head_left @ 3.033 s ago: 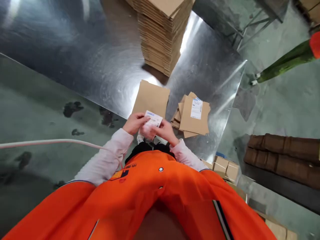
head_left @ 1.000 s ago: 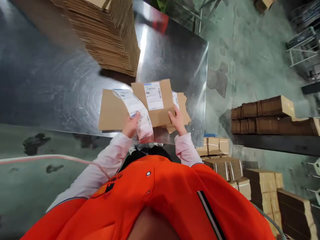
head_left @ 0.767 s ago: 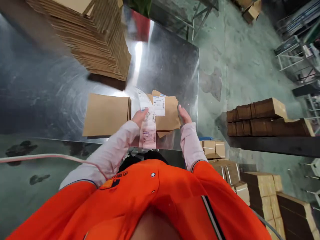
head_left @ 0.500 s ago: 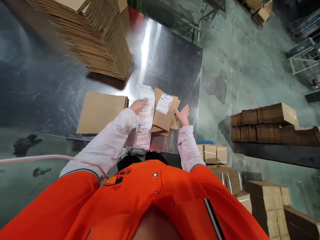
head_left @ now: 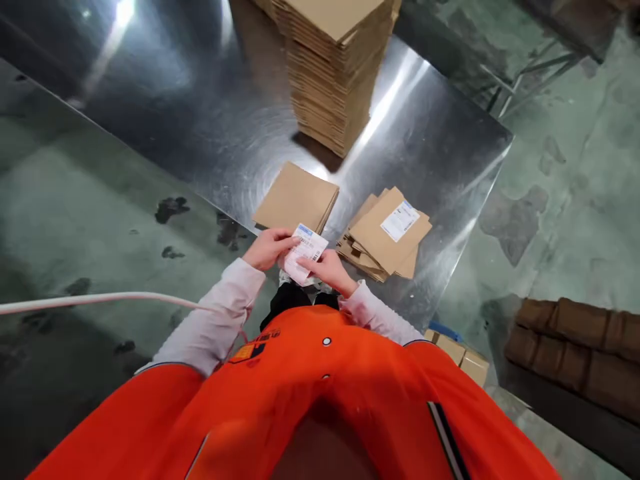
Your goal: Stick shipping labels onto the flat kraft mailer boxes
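My left hand (head_left: 273,248) pinches the left side of a strip of printed shipping labels (head_left: 309,245), held in front of my body at the table's near edge. On the strip's right side my right hand (head_left: 330,268) grips it, thumb on top. Just beyond the hands lies a small stack of flat cardboard pieces (head_left: 295,199) with no label on top. To the right, a loose pile of flat cardboard mailers (head_left: 373,233) rests on the table, and its top one bears a white label (head_left: 400,221).
A tall stack of flattened cardboard (head_left: 335,80) stands farther back on the metal table (head_left: 225,133). Bundled cardboard (head_left: 575,340) sits at the right, with cartons (head_left: 457,353) by the table's near right corner. A white cable (head_left: 125,295) reaches my left sleeve.
The label strip has moved from beside the labelled mailers toward my body. My right hand has left the mailers and taken hold of the strip. The view has turned left.
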Motion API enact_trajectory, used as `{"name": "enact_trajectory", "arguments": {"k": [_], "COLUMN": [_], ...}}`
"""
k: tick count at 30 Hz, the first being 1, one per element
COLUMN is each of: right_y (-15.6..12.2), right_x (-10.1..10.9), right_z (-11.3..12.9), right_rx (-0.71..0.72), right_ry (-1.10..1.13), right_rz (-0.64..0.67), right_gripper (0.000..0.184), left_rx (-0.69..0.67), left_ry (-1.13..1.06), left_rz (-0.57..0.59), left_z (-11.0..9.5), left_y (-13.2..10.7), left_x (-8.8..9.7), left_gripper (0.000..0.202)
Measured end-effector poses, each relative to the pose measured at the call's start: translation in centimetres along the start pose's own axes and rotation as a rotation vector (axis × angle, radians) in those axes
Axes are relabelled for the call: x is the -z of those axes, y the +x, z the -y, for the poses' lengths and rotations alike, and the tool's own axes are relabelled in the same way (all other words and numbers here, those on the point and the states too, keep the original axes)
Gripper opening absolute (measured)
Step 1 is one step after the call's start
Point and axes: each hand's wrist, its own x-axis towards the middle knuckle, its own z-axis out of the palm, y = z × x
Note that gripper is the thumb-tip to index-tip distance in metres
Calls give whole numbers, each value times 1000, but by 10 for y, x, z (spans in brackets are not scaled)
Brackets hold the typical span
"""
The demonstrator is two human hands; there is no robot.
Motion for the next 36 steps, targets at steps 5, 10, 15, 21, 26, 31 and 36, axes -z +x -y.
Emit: {"name": "enact_trajectory", "arguments": {"k": [5,10,15,21,26,31,36], "right_y": [19,37,68,92,105,117,131], "right_x": [6,-7,-15,-15,-15,-15,-12], "right_z": [42,54,52,56,55,61,64], "right_rx": [118,84,2,-76,-197,-206,-223], "right_ry": [-284,-380,-285,-229,-107,-104,-160], "right_rz": [-165,-230,-204,-185,-173,-166,-161], "right_gripper": [21,14,13,16,17,24,24], "left_rx": [19,-90,-100,-117,-81,-63,26], "left_ry": [-17,76,48,63,69,99,3], "left_rz": [-135,-411,-424,-459,-484,-470,-289], "left_z": [14,31,27,15,5,0,2], "left_y": [6,18,40,52,56,65,79], "left_x": [0,0,10,22,25,31,41], "left_gripper": [52,45,46,48,51,50,26]}}
